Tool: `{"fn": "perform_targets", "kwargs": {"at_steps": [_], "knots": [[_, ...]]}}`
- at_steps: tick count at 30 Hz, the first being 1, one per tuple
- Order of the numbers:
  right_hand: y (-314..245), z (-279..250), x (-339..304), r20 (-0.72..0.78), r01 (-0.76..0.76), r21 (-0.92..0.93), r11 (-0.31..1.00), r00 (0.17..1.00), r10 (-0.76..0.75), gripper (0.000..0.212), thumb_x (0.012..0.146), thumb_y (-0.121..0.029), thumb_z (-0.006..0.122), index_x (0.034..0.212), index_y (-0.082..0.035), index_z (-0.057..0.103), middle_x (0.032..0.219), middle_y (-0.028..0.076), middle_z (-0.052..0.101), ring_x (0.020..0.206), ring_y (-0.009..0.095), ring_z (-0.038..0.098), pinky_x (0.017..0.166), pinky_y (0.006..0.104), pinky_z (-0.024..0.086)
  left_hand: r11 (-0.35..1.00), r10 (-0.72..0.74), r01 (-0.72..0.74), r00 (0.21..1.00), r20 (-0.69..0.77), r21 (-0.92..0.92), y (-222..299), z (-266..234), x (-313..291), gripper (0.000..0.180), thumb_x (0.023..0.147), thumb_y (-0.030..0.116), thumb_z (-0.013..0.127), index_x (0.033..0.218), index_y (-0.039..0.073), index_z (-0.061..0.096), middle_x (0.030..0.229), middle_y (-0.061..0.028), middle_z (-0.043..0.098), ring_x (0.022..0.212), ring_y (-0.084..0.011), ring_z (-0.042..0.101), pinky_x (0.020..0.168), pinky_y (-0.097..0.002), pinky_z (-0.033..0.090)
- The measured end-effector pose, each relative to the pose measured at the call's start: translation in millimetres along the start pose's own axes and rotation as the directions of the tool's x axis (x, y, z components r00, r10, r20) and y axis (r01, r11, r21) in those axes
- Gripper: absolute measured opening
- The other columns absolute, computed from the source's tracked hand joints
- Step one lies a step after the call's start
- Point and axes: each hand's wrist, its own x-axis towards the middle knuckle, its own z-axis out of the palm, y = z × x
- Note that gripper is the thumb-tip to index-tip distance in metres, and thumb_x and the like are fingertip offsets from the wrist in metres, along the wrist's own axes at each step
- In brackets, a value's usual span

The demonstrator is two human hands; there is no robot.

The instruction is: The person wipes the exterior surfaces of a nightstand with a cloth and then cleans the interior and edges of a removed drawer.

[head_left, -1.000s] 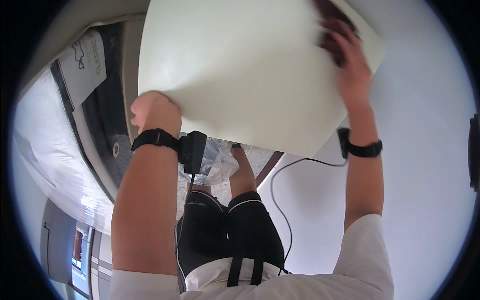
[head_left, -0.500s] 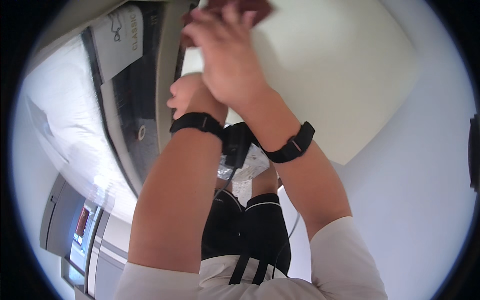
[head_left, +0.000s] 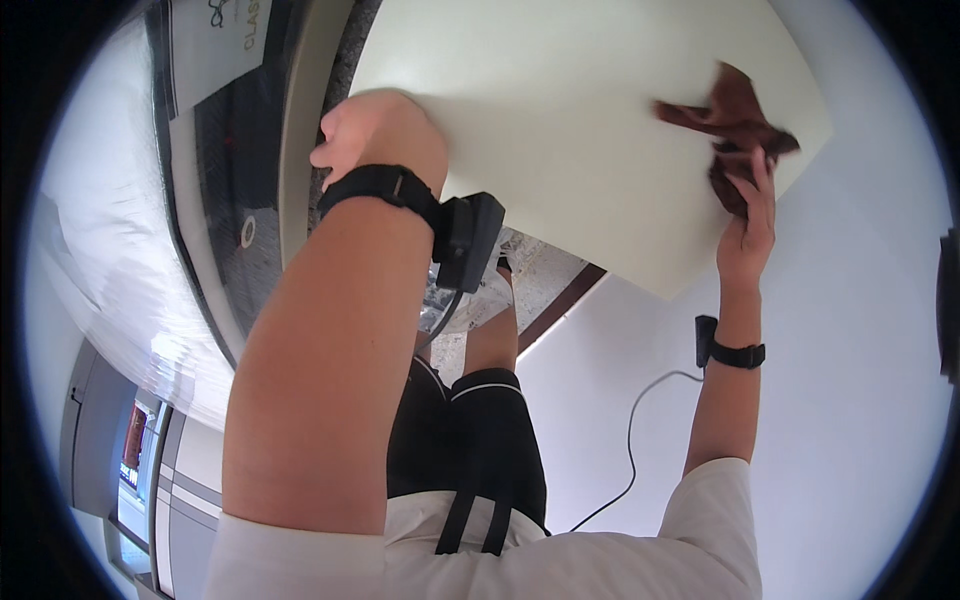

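My right hand (head_left: 748, 222) has its fingers on a crumpled dark brown cloth (head_left: 738, 112), pressed against a cream tabletop (head_left: 560, 120) near its right edge. The cloth is somewhat blurred, with its folds spread ahead of my fingers. At the tabletop's left edge, my left hand (head_left: 385, 128) is closed with curled fingers, apparently gripping the edge. Its palm side is hidden from view. Each wrist wears a black strap with a small black box (head_left: 470, 240) and a cable.
Left of the tabletop stands a dark panel (head_left: 240, 150) with a pale label, beside a bulky thing in clear plastic wrap (head_left: 130, 240). A pale wall (head_left: 850, 330) borders the right side. My legs and a clear plastic bag (head_left: 480, 300) show below the near edge.
My right hand has swept the brown cloth from the far left across the tabletop to its right side. My left hand stays by the left edge, with the view slightly shifted.
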Motion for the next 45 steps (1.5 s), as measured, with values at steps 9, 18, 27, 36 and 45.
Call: {"fn": "perform_targets", "kwargs": {"at_steps": [9,18,27,36,45], "knots": [[-98.8,35.8,-48.2,0.057,-0.035,0.087,0.996,0.998,0.03,0.052,0.084,0.005,0.061,0.134,-0.009,0.057,0.149,0.016,0.046,0.125,0.033,0.051,0.105,0.0424,0.038,0.499,0.648,-0.663,0.713,0.268,0.558,-15.7,6.1,43.0,0.032,0.091,0.022,0.06,0.12,0.011,0.068,0.122,-0.004,0.068,0.113,-0.023,0.063,0.09,-0.0384,0.052],[-101.8,15.3,-150.7,0.007,-0.712,0.701,0.042,0.066,0.998,0.045,0.101,-0.016,0.052,0.142,-0.007,0.036,0.146,0.014,0.036,0.131,0.029,0.042,0.105,0.0431,0.041,-0.165,0.825,-0.589,0.357,0.438,0.791,-18.3,-17.9,19.1,0.03,0.088,0.015,0.053,0.103,0.02,0.078,0.11,-0.0056,0.074,0.104,-0.0273,0.07,0.08,-0.0429,0.059],[-18.3,97.6,-128.5,0.27,-0.989,-0.089,-0.121,-0.141,0.952,0.059,0.09,-0.016,0.062,0.138,0.005,0.036,0.133,0.017,0.054,0.124,0.028,0.054,0.102,0.0419,0.046,-0.164,0.89,-0.579,0.263,0.373,0.799,-15.7,-6.8,31.1,0.027,0.087,0.015,0.053,0.096,0.016,0.079,0.103,-0.0063,0.075,0.099,-0.0278,0.07,0.079,-0.0426,0.059],[-22.6,99.8,-95.1,0.377,-0.791,-0.523,0.318,0.121,0.918,0.046,0.085,-0.015,0.066,0.124,0.002,0.048,0.122,0.014,0.062,0.115,0.027,0.06,0.095,0.0412,0.05,-0.365,0.912,-0.437,0.008,0.409,0.822,-57.4,-20.5,29.4,0.013,0.073,0.024,0.069,0.067,0.015,0.075,0.075,-0.0092,0.072,0.078,-0.0301,0.071,0.066,-0.0435,0.054],[-43.4,72.9,-81.2,0.492,-0.413,-0.68,0.606,0.356,0.795,0.027,0.083,-0.016,0.064,0.109,-0.008,0.064,0.113,0.011,0.067,0.106,0.027,0.065,0.088,0.0426,0.054,-0.013,0.735,-0.938,0.226,-0.64,-0.346,-117.7,37.7,-41.3,0.041,0.094,0.008,0.055,0.135,0.002,0.052,0.123,-0.0148,0.056,0.118,-0.0279,0.055,0.103,-0.0398,0.043]]}}
